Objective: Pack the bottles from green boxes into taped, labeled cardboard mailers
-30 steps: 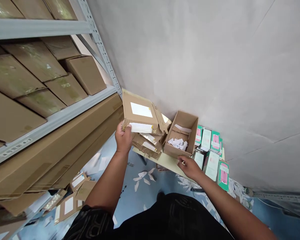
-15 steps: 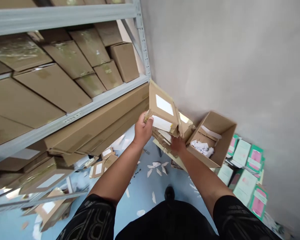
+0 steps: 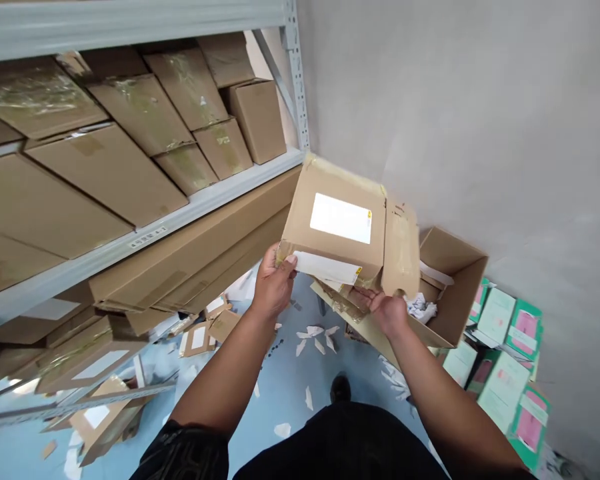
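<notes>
- The left hand (image 3: 274, 283) is clamped on the near left corner of a flattish carton (image 3: 350, 187), thumb on top; its other fingers are mostly hidden underneath.
- This carton, tilted, is held up in front of the wall (image 3: 455, 120), left of an open box (image 3: 467, 293); its underside is out of sight.
- The right hand (image 3: 389, 312) lies below the carton's right flap (image 3: 401, 250), fingers reaching left into shadow; whether they grip or merely touch anything cannot be told.
- The flap covers part of the open box, so only some of its crumpled paper (image 3: 423, 309) shows.
- Print on the white label (image 3: 341, 219) is unreadable.
- Far left, shelved boxes (image 3: 105, 173) are cut off by the picture's edge.
</notes>
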